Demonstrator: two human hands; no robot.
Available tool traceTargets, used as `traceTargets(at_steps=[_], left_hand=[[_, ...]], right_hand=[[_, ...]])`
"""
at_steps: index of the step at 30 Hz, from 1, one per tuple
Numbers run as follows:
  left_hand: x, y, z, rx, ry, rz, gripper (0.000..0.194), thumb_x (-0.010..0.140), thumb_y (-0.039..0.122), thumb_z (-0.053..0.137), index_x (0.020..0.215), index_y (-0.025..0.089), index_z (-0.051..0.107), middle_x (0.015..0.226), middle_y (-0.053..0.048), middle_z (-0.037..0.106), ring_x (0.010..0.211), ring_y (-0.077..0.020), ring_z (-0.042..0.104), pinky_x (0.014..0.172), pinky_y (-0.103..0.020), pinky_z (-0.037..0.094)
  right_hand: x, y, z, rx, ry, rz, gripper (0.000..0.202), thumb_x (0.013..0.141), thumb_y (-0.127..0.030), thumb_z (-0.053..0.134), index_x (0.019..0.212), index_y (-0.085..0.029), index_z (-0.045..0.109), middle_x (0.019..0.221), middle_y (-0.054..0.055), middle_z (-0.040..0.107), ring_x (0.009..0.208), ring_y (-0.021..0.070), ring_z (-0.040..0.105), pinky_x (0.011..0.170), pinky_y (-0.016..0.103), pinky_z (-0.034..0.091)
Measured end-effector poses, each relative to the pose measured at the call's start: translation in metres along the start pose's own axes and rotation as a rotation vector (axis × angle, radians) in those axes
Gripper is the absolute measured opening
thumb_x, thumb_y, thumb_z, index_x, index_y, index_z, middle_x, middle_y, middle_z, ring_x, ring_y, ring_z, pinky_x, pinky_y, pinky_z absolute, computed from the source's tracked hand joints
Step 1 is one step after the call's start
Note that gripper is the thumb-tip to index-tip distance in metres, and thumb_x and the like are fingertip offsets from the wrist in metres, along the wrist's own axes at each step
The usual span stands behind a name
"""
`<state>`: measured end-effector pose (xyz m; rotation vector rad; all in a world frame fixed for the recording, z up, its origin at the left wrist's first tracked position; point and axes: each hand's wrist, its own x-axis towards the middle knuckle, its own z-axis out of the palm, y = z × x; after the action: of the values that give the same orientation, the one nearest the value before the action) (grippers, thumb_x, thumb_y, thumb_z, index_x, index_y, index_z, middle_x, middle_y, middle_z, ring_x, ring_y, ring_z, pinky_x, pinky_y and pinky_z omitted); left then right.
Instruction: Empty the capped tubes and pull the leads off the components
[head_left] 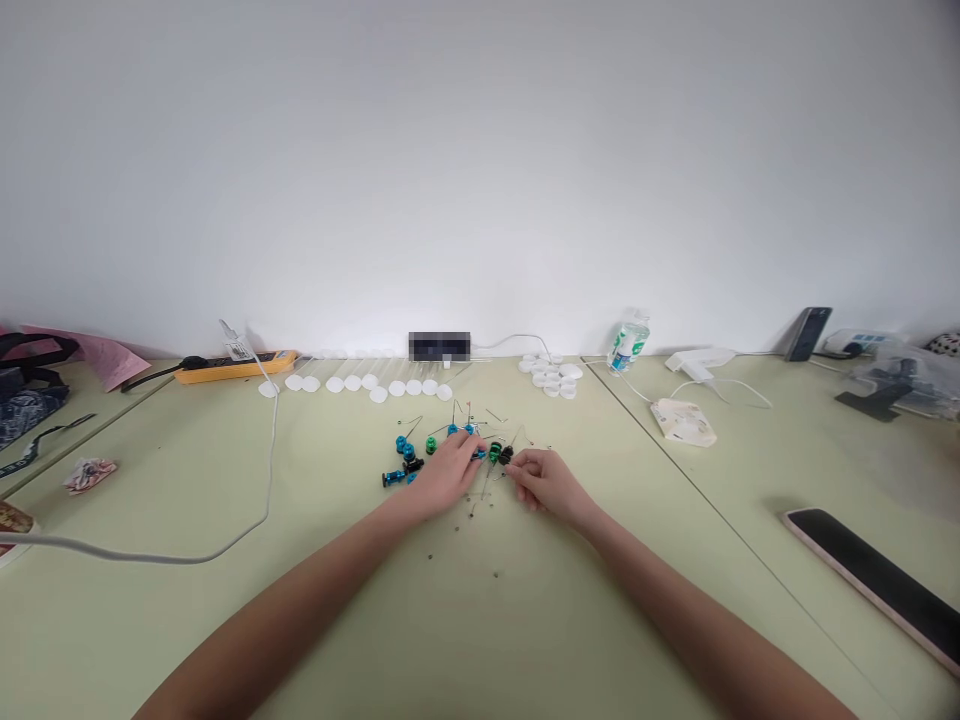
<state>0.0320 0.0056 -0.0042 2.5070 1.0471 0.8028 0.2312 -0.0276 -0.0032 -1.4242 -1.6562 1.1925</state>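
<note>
My left hand (448, 470) reaches into a cluster of small metal parts, its fingers closed on a small blue metal part (478, 454). Just right of it stand a green spool-like piece (495, 452) and a black one (507, 455) with thin wires. My right hand (544, 482) is beside the black piece, thumb and forefinger pinched together; what they hold is too small to make out. Left of my left hand lie more blue pieces (405, 450), a green knob (430, 445) and a blue-and-black cylinder (393, 478). Thin bent wires (487, 485) are between the hands.
Tiny parts (496, 575) lie scattered nearer me. White discs (352, 383) and white round caps (551, 378) line the wall. A yellow power strip (236, 367), a white cable (271, 450), a plastic packet (628, 342), an opened wrapper (684, 422) and a phone (877, 570) surround them.
</note>
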Motion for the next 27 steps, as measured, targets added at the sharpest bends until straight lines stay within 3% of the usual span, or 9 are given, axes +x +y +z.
traceTargets(at_steps=[3,8,10,12,15,17,19,22,27], left_hand=[[0.0,-0.003,0.002,0.107,-0.004,0.015,0.017,0.086,0.022,0.037,0.096,0.02,0.051,0.091,-0.006,0.052,0.09,-0.0209,0.047,0.079,-0.036,0.041],[0.001,-0.005,0.002,0.195,0.038,-0.001,0.017,0.083,0.02,0.042,0.096,0.02,0.053,0.091,-0.006,0.052,0.091,-0.0222,0.045,0.078,-0.037,0.041],[0.003,-0.006,-0.002,0.182,0.042,0.013,0.019,0.083,0.021,0.043,0.099,0.02,0.053,0.093,-0.006,0.052,0.091,-0.0216,0.045,0.078,-0.036,0.041],[0.005,-0.007,-0.006,0.166,0.038,0.029,0.018,0.083,0.02,0.043,0.098,0.02,0.054,0.093,-0.006,0.052,0.09,-0.0208,0.046,0.077,-0.035,0.041],[0.008,-0.007,-0.01,0.136,0.036,0.036,0.018,0.084,0.02,0.042,0.098,0.021,0.054,0.093,-0.005,0.052,0.089,-0.02,0.046,0.077,-0.035,0.042],[0.01,-0.007,-0.011,0.107,0.028,0.049,0.021,0.085,0.021,0.04,0.101,0.021,0.054,0.096,-0.005,0.053,0.091,-0.0199,0.047,0.079,-0.035,0.041],[0.013,-0.004,-0.009,0.074,0.011,0.076,0.023,0.086,0.021,0.039,0.103,0.022,0.054,0.099,-0.005,0.052,0.094,-0.02,0.047,0.082,-0.036,0.04],[0.018,0.002,-0.004,0.027,-0.03,0.116,0.024,0.087,0.023,0.037,0.104,0.022,0.054,0.101,-0.006,0.051,0.096,-0.0203,0.047,0.084,-0.035,0.04],[0.031,0.008,0.008,-0.01,-0.134,-0.007,0.023,0.086,0.031,0.038,0.097,0.018,0.054,0.098,-0.007,0.049,0.072,-0.0167,0.053,0.066,-0.031,0.043]], right_hand=[[-0.001,-0.002,0.005,-0.009,0.05,-0.105,0.031,0.079,-0.047,0.049,0.071,-0.017,0.054,0.054,-0.002,0.055,0.044,0.0086,0.047,0.045,0.02,0.036],[0.0,-0.008,0.0,0.0,0.102,-0.057,0.031,0.08,-0.046,0.048,0.069,-0.017,0.053,0.049,-0.003,0.053,0.04,0.0079,0.045,0.044,0.02,0.035],[-0.006,-0.018,-0.005,0.08,0.02,-0.066,0.029,0.08,-0.044,0.05,0.071,-0.016,0.053,0.049,-0.003,0.054,0.039,0.0072,0.045,0.043,0.019,0.035],[-0.017,-0.032,-0.004,0.224,-0.308,-0.075,0.027,0.078,-0.041,0.055,0.072,-0.015,0.053,0.055,-0.001,0.059,0.04,0.0076,0.049,0.043,0.019,0.037],[-0.042,-0.047,0.018,0.472,-1.062,0.057,0.03,0.073,-0.042,0.061,0.074,-0.013,0.052,0.075,0.007,0.065,0.053,0.0144,0.061,0.05,0.026,0.047],[-0.057,-0.046,0.044,0.601,-1.291,0.123,0.035,0.068,-0.044,0.066,0.072,-0.011,0.053,0.088,0.011,0.064,0.07,0.0157,0.063,0.059,0.027,0.05],[-0.065,-0.04,0.068,0.653,-1.28,0.063,0.033,0.064,-0.04,0.07,0.068,-0.01,0.056,0.095,0.01,0.062,0.083,0.0111,0.06,0.072,0.019,0.047],[-0.062,-0.027,0.088,0.731,-1.217,0.094,0.029,0.069,-0.037,0.066,0.066,-0.011,0.053,0.104,0.011,0.059,0.091,0.0141,0.059,0.08,0.027,0.046],[-0.044,-0.018,0.077,0.753,-0.993,0.122,0.026,0.074,-0.032,0.064,0.067,-0.011,0.05,0.104,0.012,0.059,0.089,0.0188,0.061,0.078,0.035,0.048]])
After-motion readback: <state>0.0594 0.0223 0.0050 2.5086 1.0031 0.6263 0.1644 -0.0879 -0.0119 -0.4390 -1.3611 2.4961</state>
